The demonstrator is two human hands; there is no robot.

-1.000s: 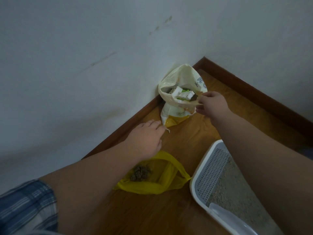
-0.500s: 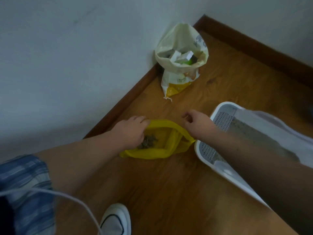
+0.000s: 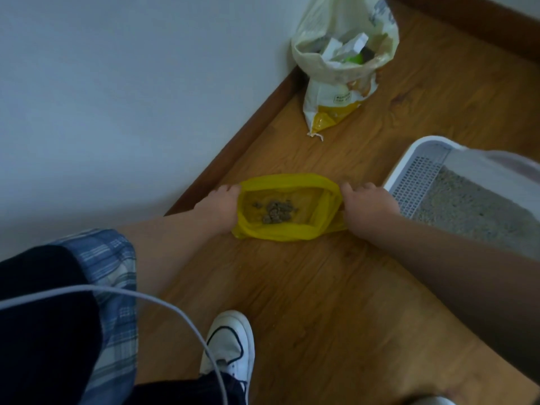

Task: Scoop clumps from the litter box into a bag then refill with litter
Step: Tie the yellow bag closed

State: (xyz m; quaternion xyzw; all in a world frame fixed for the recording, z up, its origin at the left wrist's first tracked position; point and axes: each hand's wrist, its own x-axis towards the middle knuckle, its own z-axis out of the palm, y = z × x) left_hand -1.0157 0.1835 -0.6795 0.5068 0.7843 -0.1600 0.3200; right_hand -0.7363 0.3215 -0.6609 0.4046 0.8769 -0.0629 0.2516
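A yellow plastic bag (image 3: 280,232) lies on the wooden floor with its mouth stretched wide. Grey-brown litter clumps (image 3: 274,210) sit inside it. My left hand (image 3: 220,209) grips the bag's left rim and my right hand (image 3: 366,207) grips its right rim. The white litter box (image 3: 409,168), with a perforated step and grey litter, stands just right of my right hand. A cream and yellow litter sack (image 3: 342,62) stands open in the corner by the wall, with white packets inside.
The white wall and brown skirting board (image 3: 242,133) run along the left. My white shoe (image 3: 230,346) is planted on the floor below the bag. A pale cable (image 3: 163,302) arcs across the lower left.
Both hands came back from the litter sack to the yellow bag and took hold of its rim. They have pulled its mouth wide. The view has tilted down.
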